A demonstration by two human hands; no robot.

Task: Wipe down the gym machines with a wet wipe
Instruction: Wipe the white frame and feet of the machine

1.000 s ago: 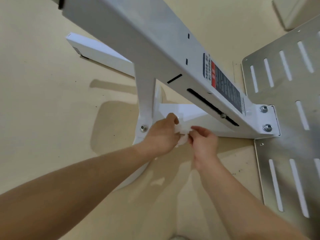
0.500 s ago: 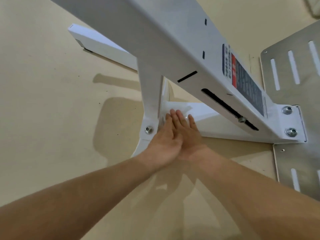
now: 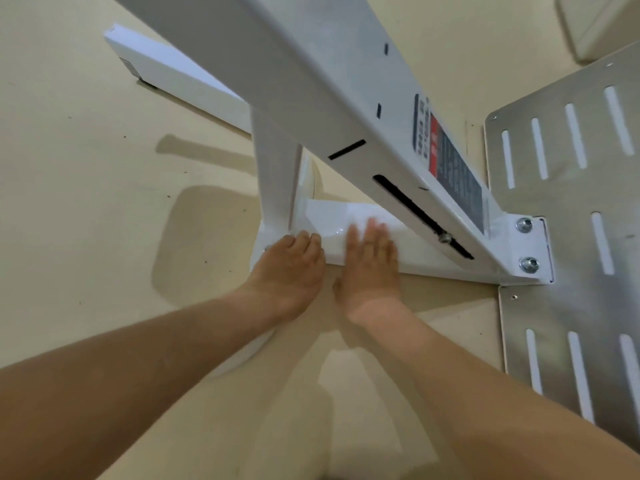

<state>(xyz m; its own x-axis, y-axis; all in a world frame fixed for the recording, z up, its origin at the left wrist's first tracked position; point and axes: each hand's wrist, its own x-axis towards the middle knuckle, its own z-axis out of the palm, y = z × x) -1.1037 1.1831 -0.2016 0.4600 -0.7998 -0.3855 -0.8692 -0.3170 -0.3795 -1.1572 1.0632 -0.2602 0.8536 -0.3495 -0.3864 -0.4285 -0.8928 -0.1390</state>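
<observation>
White on white is the trouble here: the wipe [image 3: 334, 242] lies along the top of the machine's low bar [image 3: 412, 259], between and under the two hands, and its outline barely separates from the paint; a wet glint at the bar's top, just beside the right fingers, is the clearest sign of it. The likeliest fault, as I judge it, is the wipe bunching or sliding out from under a flat palm, since nothing pinches it on that side and the painted steel looks slick. A stroke toward the bar's right end would also run the knuckles under the slanted beam [image 3: 311, 64], where the gap narrows and a bolt stands in the dark slot. Patches could be missed too, because wet and dry paint look alike. The right hand [image 3: 370, 261] lies palm down across the bar, its grip fully open, fingers straight and together, tips blurred, pressing on the wipe without closing round it. The left hand [image 3: 289, 263] sits at the bar's left end, just beside the post [image 3: 275, 174], with fingers bent over the near edge; I cannot tell whether that grip pins the wipe's end or only braces on the bar. Both forearms reach in from below, nearly parallel, above the tan floor [image 3: 86, 202].
</observation>
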